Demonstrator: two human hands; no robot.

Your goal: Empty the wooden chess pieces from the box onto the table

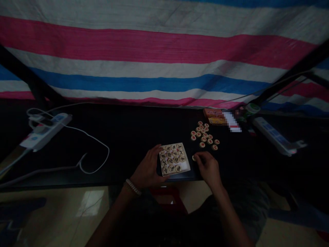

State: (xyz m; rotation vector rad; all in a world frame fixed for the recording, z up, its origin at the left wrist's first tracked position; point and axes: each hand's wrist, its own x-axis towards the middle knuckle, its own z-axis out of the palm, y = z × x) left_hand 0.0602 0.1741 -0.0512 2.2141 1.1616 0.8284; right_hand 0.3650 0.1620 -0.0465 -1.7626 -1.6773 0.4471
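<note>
A square tray (184, 166) is being held on the black tabletop (128, 137) by the left hand (147, 168), its fingers being curled about the nine o'clock side and its thumb being laid along the near rim. Black-marked xiangqi pieces (169, 155) are being held in rows inside, and a bare white gap is being shown at the tray's four o'clock corner. At three o'clock, just beside the tray, a single disc piece (193, 158) is being pinched in the closed fingers of the right hand (209, 167); its marking is being hidden, and whether it is being lifted or rested on the tabletop cannot be told.

Red-marked xiangqi pieces (204, 139) are being spread loose at two o'clock from the tray, with a printed orange carton (215, 118) being seen beyond them.

A spill is being risked, it seems: the tray is being held close to the tabletop's near edge, so by too hard a press of the left thumb it could be tipped and its discs slid off. The pinched disc, being gripped near its rim, could be dropped and rolled floorward if squeezed unevenly. Neighbouring discs could be jostled if bumped by the right knuckles.
</note>
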